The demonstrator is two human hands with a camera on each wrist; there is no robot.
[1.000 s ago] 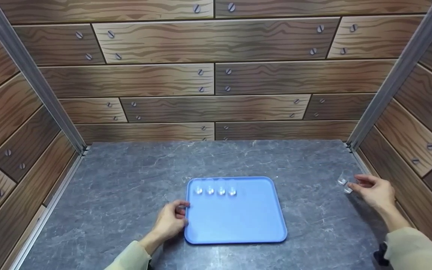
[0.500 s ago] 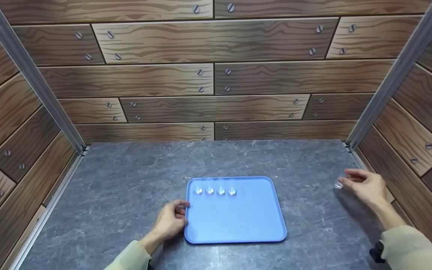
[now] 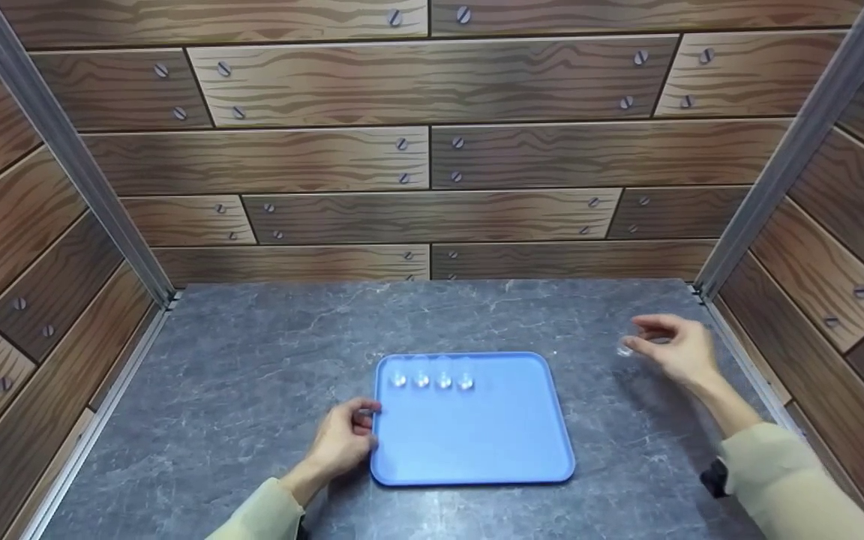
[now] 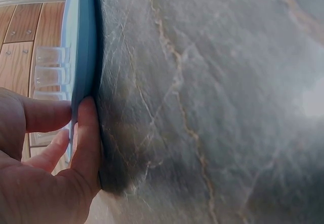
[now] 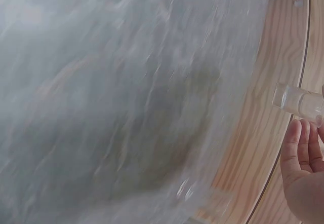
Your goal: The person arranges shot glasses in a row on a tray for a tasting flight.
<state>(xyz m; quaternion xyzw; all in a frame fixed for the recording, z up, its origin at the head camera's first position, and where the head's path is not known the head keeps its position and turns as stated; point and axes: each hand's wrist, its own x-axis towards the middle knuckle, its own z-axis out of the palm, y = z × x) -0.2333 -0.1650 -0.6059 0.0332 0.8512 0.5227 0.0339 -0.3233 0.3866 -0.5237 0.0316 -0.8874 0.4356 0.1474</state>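
Observation:
My left hand (image 3: 342,435) holds the left rim of a blue tray (image 3: 477,435); in the left wrist view its fingers pinch the tray's edge. Several small clear shot glasses (image 3: 443,379) stand in a row along the tray's back left part. To the right of the tray, my right hand (image 3: 673,349) is raised over the table and pinches another clear shot glass (image 5: 298,102). In the head view that glass is mostly hidden by the fingers. The right wrist view cuts off part of the hand and glass.
A grey marbled table (image 3: 252,345) lies under the tray. Wood-patterned panels (image 3: 432,157) close off the back and both sides, with metal posts (image 3: 769,165) at the back corners.
My right hand has moved left and slightly farther back with the shot glass, nearing the tray. The left hand, tray and row of glasses have stayed in place.

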